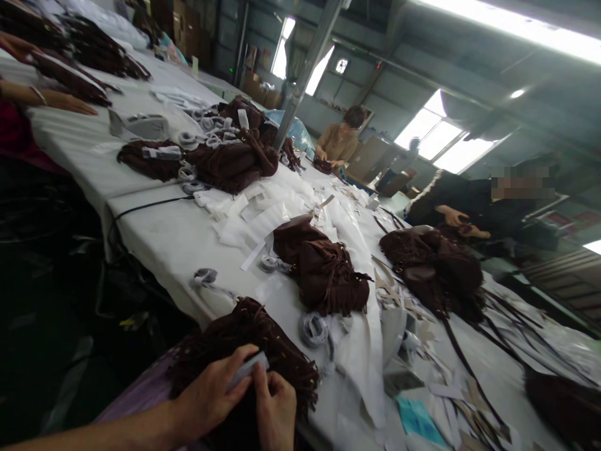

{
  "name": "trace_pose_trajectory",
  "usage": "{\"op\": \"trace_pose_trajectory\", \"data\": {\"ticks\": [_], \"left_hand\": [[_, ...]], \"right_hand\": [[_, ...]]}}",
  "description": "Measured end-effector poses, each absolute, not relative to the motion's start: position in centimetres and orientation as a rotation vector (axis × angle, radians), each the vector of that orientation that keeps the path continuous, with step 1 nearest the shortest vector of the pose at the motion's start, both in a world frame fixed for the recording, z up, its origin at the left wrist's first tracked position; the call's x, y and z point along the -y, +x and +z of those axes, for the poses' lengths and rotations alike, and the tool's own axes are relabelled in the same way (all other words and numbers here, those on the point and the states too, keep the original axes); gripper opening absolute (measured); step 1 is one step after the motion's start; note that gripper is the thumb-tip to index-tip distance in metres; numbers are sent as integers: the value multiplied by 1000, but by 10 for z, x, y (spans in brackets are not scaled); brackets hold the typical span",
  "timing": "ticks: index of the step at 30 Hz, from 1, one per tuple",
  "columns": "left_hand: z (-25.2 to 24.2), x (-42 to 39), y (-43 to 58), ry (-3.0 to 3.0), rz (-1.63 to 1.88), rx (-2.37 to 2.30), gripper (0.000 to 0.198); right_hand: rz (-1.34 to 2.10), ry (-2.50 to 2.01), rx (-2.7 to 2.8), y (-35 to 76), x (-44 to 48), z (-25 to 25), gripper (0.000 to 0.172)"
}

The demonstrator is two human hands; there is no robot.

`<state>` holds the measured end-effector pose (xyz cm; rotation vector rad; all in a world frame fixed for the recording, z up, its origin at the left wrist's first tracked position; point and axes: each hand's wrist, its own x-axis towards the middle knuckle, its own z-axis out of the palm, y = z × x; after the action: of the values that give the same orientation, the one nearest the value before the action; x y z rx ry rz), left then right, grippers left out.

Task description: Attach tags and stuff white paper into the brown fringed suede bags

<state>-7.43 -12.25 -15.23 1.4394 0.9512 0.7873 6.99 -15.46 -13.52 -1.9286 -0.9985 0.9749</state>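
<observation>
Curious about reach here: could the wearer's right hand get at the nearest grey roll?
Probably yes: the roll lies just past the brown fringe, and the way over looks free, though the right hand seems busy with a grey piece.

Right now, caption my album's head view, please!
Left hand and right hand hold a grey strip over dark brown fringed material.
</observation>
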Motion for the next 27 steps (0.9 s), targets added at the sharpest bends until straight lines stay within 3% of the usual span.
{"op": "trace_pose_trajectory", "data": {"ticks": [7,14,22,27], "left_hand": [[-135,123,-72,1272,786,-1003,33],[-142,125,-66,834,792,-878,38],[-150,118,-71,-204,382,-388,20],[-157,117,-74,-340,335,-350,18]], "right_hand": [[1331,-1695,674,80,166,-165,56],[1303,-1614,512,80,170,-180,66],[1213,-1533,747,69,158,-152,49],[1112,-1578,898,65,163,-155,35]]}}
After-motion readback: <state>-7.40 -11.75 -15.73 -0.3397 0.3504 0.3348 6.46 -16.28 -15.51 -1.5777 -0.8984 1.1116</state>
